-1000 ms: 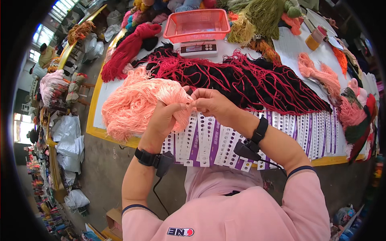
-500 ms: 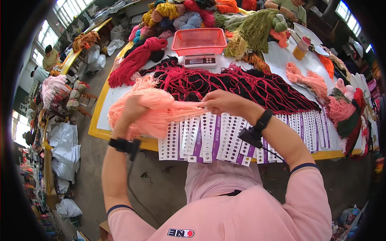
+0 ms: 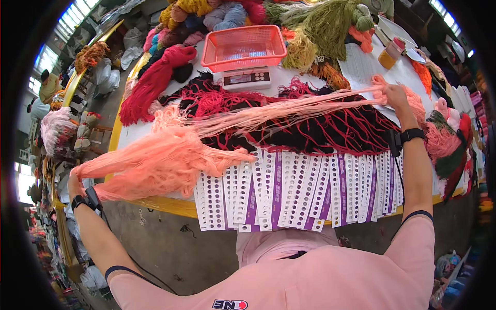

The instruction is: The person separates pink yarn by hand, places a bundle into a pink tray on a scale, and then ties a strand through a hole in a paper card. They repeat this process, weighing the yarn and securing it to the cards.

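Note:
A big skein of peach yarn (image 3: 170, 160) stretches across the table between my hands. My left hand (image 3: 76, 182) is closed round its left end, just past the table's yellow edge. Far to the right, my right hand (image 3: 397, 99) grips a drawn-out bundle of peach strands (image 3: 289, 110). Those strands pass above black yarn with red strands (image 3: 320, 126). Below the skein lies a row of white and purple cards with punched holes (image 3: 289, 191), along the front edge. A loose tail of the skein rests on some cards.
A red plastic basket (image 3: 244, 47) stands on a white scale (image 3: 247, 78). Around it are crimson yarn (image 3: 157, 80), green yarn (image 3: 330, 31) and an amber jar (image 3: 391, 54). More pink yarn (image 3: 442, 137) lies at the right edge. Other people (image 3: 49, 88) are at the far left.
My hands have moved far apart: the left toward the lower left, the right toward the upper right. The peach yarn has spread out, with long strands pulled across the black and red yarn.

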A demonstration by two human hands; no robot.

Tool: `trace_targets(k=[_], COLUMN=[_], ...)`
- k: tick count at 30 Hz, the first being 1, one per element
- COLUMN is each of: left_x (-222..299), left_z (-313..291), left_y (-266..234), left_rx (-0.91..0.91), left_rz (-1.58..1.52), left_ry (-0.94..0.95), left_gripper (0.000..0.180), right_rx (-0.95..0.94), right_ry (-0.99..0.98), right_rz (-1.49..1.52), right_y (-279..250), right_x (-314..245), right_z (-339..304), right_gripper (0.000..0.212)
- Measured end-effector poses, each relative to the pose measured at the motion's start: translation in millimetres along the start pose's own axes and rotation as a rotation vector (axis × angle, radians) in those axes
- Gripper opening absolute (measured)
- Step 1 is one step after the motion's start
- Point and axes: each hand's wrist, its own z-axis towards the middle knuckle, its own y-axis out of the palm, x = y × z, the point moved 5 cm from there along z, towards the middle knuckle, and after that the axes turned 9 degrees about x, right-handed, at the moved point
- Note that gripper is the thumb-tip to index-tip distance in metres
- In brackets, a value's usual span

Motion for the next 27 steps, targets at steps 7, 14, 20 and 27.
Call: trace_targets(k=[7,14,20,27], left_x=[-15.8,-71.3,20.8,-13.1], left_z=[-43.0,-39.9,-56.9,-291.1], left_y=[126.1,109.2,78.8,308.1], left_rx=[-1.522,-0.591,-0.589,-0.674], left_rz=[-0.688,-0.538,-0.662,-0.590], left_ry=[-0.567,-0.296,-0.049,-0.164], left_gripper=[0.016,0.031,0.024,0.020], right_rx=[-0.061,0.356,0.039,-0.319], right_ry=[0.459,0.469,0.390,-0.286], right_rz=[0.928,0.945,0.912,0.711], right_y=[-4.1,-244.8,-100.6,-65.1], right_x=[-99.2,8.9,-75.8,-356.7], right_z=[32.0,41.1,28.3,27.0], right_gripper=[0.018,0.012,0.011,0.024])
